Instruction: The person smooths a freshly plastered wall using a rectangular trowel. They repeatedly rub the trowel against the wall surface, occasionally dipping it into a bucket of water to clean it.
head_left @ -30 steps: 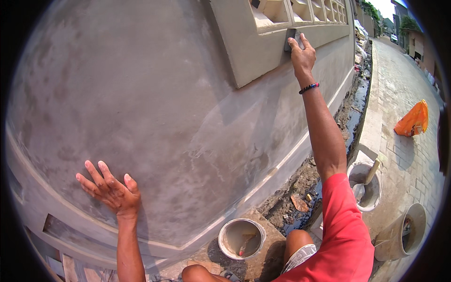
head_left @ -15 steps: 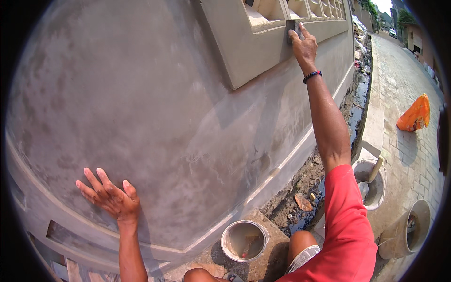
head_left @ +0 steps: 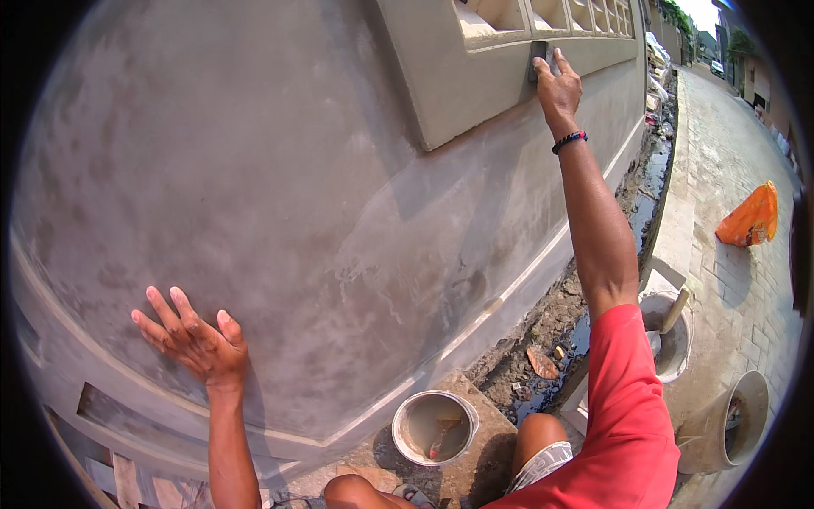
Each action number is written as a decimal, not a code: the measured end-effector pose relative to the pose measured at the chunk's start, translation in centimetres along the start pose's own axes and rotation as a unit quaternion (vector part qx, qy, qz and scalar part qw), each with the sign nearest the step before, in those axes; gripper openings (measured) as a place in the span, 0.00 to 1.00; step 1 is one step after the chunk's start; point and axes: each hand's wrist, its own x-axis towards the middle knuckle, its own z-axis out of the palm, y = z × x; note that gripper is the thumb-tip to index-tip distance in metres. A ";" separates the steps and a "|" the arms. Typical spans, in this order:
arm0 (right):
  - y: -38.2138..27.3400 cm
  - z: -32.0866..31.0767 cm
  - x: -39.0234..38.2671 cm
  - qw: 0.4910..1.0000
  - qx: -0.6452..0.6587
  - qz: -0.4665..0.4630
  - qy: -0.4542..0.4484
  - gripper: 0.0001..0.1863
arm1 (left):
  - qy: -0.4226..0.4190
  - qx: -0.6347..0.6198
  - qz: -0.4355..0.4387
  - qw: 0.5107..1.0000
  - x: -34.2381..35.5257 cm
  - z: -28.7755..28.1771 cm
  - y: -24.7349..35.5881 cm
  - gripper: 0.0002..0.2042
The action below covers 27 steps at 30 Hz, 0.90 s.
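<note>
My right hand (head_left: 560, 89) reaches far up and grips a small dark grey rectangular block (head_left: 539, 61). It presses the block to the smooth plastered frame (head_left: 458, 102) just under the slatted window opening. Much of the block is hidden by the fingers. My left hand (head_left: 199, 343) rests on the grey plastered wall (head_left: 280, 229) at lower left, fingers spread and holding nothing. Patches of the wall look darker, as if damp.
A round bucket (head_left: 398, 433) of murky water stands below the wall. Another bucket (head_left: 678, 356) with a tool and a tilted pail (head_left: 750, 416) stand right. A rubble-filled drain (head_left: 543, 365) runs alongside the paved lane (head_left: 721, 136), where an orange bag (head_left: 748, 216) stands.
My right hand and the block have shifted slightly down and to the right along the window frame. My left hand stays on the wall. The whole view has shifted a little.
</note>
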 end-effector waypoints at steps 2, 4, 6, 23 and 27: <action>0.6 0.6 -1.7 1.000 0.012 0.020 -0.004 0.31 | -0.014 -0.001 -0.006 1.000 -0.2 -0.2 0.1 0.33; -1.4 0.9 -3.9 0.999 0.025 -0.024 -0.018 0.30 | -0.017 0.000 -0.010 1.000 -0.4 -0.3 -0.2 0.33; -6.8 0.9 -7.1 0.991 0.036 -0.124 -0.040 0.30 | -0.016 0.009 -0.007 1.000 -0.3 -0.5 -0.8 0.33; -9.9 -1.7 -19.9 0.944 0.075 -0.310 -0.081 0.32 | 0.000 0.017 0.015 1.000 -0.3 -0.5 -1.6 0.30; -2.1 -0.7 -10.2 0.983 0.019 -0.182 -0.011 0.31 | 0.002 0.002 0.006 1.000 -0.3 0.0 -0.7 0.30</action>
